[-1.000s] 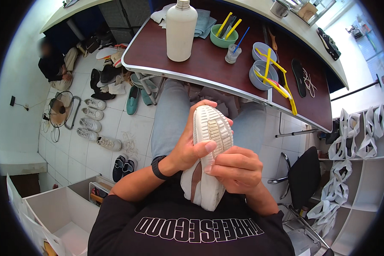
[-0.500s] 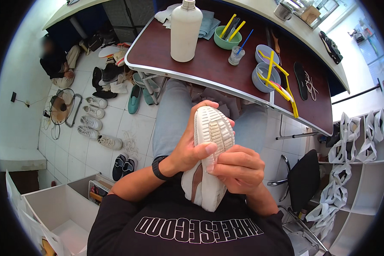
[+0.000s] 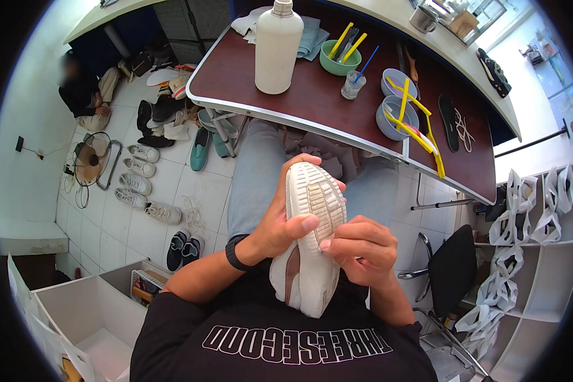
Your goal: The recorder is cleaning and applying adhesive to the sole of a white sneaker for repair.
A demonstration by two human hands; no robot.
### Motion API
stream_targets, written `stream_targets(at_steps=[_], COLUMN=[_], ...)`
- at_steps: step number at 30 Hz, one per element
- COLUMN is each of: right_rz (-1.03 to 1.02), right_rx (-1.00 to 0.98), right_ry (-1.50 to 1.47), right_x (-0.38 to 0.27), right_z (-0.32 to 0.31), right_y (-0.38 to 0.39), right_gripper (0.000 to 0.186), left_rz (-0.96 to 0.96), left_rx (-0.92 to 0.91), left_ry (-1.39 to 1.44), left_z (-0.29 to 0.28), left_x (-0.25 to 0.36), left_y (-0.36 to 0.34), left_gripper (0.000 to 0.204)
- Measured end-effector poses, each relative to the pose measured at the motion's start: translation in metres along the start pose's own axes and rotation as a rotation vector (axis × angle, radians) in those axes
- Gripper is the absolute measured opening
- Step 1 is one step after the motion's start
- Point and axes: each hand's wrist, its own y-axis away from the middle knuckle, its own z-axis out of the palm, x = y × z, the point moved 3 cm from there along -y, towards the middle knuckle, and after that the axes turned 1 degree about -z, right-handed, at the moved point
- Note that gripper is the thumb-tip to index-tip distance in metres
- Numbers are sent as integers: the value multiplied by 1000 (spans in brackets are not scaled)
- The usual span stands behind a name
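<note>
A white sneaker (image 3: 312, 267) with a ridged sole and a brown panel is held upright in front of my chest, its sole facing up toward me. My left hand (image 3: 279, 230) wraps round the forefoot, thumb lying on the sole and fingers behind. My right hand (image 3: 364, 249) has its fingers closed in a pinch, with the tips against the sole's edge near the middle. Whatever sits between those fingertips, if anything, is too small or hidden to make out.
Ahead stands a dark red table (image 3: 229, 76) with a white bottle (image 3: 277, 51), a green bowl (image 3: 337, 62) and grey bowls with yellow-handled brushes (image 3: 406, 105). Several shoes (image 3: 135, 182) and a fan (image 3: 92, 159) are on the left floor, near a seated person (image 3: 86, 95). A black chair (image 3: 453, 270) is right.
The sneaker has shifted slightly left with my left hand. My right fingertips have moved a little along the sole's edge, up and to the right.
</note>
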Motion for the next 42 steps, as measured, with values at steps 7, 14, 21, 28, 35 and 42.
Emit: stream_targets(at_steps=[7,14,21,28,35,42], right_rz=[-67,0,-31,-77,179,216], right_rx=[18,10,-12,-25,44,82], right_ry=[-34,30,17,26,72,-32], right_x=[-9,-5,-3,-12,5,-4], right_z=[7,0,-3,7,-8,-8], right_y=[-11,-4,-2,-12,16,5], right_gripper=[33,35,34,31,24,23], left_rz=[6,-15,-6,6,60,102], left_rx=[-54,-25,-11,-83,-97,-119], left_ry=[37,24,1,64,167,201], left_z=[6,5,4,4,-6,-5], left_x=[-2,-1,0,-3,12,22], left_y=[0,0,0,1,6,9], left_gripper=[96,99,99,93,100,108])
